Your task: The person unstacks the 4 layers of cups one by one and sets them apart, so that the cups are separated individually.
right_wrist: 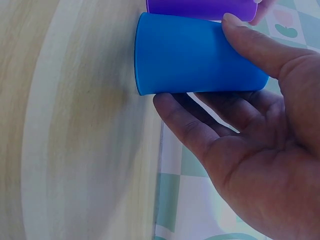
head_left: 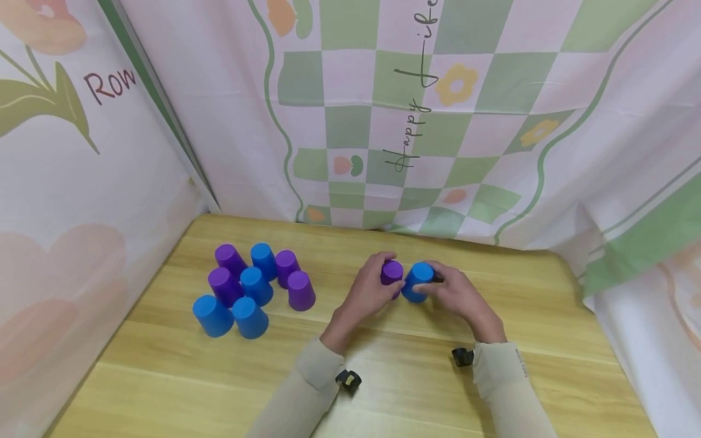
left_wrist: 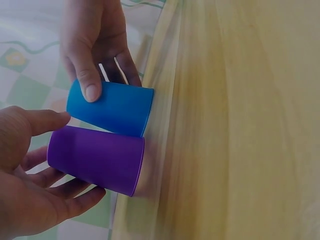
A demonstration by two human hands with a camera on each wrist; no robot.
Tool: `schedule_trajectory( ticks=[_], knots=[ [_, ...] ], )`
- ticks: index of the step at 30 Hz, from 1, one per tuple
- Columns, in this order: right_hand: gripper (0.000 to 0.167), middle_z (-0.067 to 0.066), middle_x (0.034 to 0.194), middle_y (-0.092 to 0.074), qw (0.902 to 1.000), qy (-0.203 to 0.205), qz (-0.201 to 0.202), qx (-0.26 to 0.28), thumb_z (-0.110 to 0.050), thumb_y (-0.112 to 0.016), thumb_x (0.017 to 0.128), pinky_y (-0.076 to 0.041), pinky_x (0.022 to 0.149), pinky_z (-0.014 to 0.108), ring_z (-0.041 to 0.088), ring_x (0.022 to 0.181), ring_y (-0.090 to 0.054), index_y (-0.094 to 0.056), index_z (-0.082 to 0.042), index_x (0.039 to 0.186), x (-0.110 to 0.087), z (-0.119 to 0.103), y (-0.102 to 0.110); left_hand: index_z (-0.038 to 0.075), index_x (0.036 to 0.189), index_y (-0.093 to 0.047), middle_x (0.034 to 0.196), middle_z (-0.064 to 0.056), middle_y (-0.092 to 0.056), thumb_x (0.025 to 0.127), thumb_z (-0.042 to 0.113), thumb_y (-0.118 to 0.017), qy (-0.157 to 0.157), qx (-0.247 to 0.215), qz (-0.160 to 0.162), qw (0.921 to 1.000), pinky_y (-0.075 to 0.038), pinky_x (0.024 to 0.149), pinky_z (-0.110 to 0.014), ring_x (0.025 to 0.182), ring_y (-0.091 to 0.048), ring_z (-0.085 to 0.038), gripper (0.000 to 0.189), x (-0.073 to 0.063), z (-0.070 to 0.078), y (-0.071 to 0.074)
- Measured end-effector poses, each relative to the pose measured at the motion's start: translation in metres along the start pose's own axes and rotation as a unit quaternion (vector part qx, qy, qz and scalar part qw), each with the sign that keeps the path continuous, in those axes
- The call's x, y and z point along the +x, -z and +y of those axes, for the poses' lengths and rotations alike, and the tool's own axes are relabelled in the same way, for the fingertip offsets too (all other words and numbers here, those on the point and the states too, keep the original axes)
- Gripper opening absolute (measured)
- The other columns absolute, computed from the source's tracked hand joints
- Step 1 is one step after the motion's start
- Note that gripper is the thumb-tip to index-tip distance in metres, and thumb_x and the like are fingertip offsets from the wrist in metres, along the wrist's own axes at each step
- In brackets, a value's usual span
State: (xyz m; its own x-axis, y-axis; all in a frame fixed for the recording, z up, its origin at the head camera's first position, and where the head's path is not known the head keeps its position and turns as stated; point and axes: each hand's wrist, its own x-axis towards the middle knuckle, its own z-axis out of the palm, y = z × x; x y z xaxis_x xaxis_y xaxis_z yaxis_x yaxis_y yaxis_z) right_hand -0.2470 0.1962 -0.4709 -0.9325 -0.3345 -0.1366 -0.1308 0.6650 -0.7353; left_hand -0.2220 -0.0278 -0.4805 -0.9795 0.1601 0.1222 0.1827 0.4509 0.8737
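Note:
Two upside-down plastic cups stand side by side near the table's back edge, one purple (head_left: 392, 272) and one blue (head_left: 418, 281). My left hand (head_left: 370, 287) is curled round the purple cup, its fingers along one side and its thumb by the upper end. On the blue cup (right_wrist: 200, 55), my right hand (head_left: 457, 293) has its thumb on the near side and its fingers on the opposite side. In the left wrist view the purple cup (left_wrist: 95, 159) and the blue one (left_wrist: 112, 107) stand very close, rims down at the tabletop.
Several more upside-down cups stand in a group on the left of the wooden table (head_left: 394, 389), among them a front blue cup (head_left: 251, 318) and a purple cup (head_left: 301, 291). A patterned curtain (head_left: 350, 128) hangs behind the table, and more cloth hangs at both sides.

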Motion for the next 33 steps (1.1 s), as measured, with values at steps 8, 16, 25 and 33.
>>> schedule_trajectory(
  ticks=[8, 16, 25, 33],
  knots=[
    [0.059, 0.020, 0.147, -0.060, 1.0000, 0.000, 0.003, 0.000, -0.038, -0.072, 0.100, -0.049, 0.109, 0.064, 0.043, 0.133, -0.057, -0.055, -0.013, 0.151, -0.0006, 0.0005, -0.0001, 0.010, 0.147, -0.054, 0.147, -0.012, -0.059, 0.097, 0.009, -0.075, 0.008, 0.000, 0.004, 1.0000, -0.049, 0.116, -0.044, 0.137, -0.058, -0.028, 0.054, -0.0001, -0.0011, -0.0009],
    [0.058, 0.021, 0.147, -0.060, 1.0000, 0.000, 0.002, 0.000, -0.038, -0.071, 0.101, -0.049, 0.109, 0.065, 0.043, 0.134, -0.057, -0.055, -0.014, 0.151, 0.0008, 0.0002, -0.0007, 0.010, 0.145, -0.055, 0.144, -0.013, -0.061, 0.094, 0.004, -0.077, 0.006, 0.004, 0.011, 0.9999, -0.049, 0.115, -0.044, 0.135, -0.059, -0.029, 0.056, 0.0020, -0.0049, -0.0035],
    [0.057, 0.021, 0.147, -0.060, 1.0000, 0.000, 0.001, 0.003, -0.037, -0.071, 0.101, -0.048, 0.110, 0.065, 0.044, 0.134, -0.057, -0.056, -0.015, 0.151, -0.0012, -0.0012, -0.0004, 0.011, 0.145, -0.055, 0.144, -0.013, -0.061, 0.093, 0.002, -0.077, 0.007, 0.008, 0.011, 0.9999, -0.049, 0.115, -0.045, 0.135, -0.059, -0.029, 0.057, 0.0017, -0.0073, -0.0062],
    [0.056, 0.021, 0.148, -0.060, 1.0000, -0.003, -0.001, 0.000, -0.037, -0.070, 0.102, -0.048, 0.109, 0.065, 0.043, 0.134, -0.056, -0.055, -0.015, 0.151, -0.0016, -0.0031, 0.0004, 0.010, 0.145, -0.055, 0.144, -0.014, -0.061, 0.094, 0.001, -0.076, -0.001, 0.009, 0.017, 0.9998, -0.049, 0.115, -0.045, 0.135, -0.059, -0.030, 0.055, -0.0008, -0.0050, -0.0049]
  ],
)
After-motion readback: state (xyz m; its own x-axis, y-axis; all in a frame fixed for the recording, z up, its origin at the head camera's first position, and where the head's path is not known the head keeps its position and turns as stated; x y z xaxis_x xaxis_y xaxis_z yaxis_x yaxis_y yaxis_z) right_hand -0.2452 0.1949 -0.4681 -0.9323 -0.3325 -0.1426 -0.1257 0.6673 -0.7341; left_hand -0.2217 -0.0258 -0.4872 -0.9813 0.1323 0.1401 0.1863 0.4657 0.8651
